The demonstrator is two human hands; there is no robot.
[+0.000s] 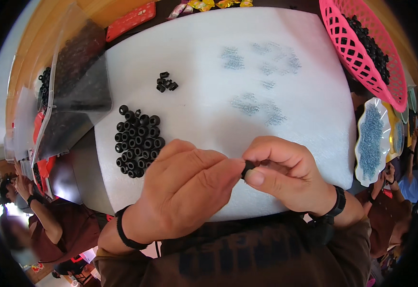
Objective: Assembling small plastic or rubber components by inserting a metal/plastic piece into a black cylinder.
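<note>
Light was bright and even, daylight-like. The white foam pad (209,71) was nearly washed out at its centre, with mild glare. Shadows were soft and short, falling just under the hands and beside the black rings (138,141). Strong fisheye bending appeared toward the rim, with a black border in the corners. The centre was sharp; people at the lower left edge were blurred.

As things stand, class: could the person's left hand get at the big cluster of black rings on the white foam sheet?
Probably yes. The cluster of black rings lies just beyond the left hand with bare white foam sheet between, though both hands now pinch a small black part.
</note>
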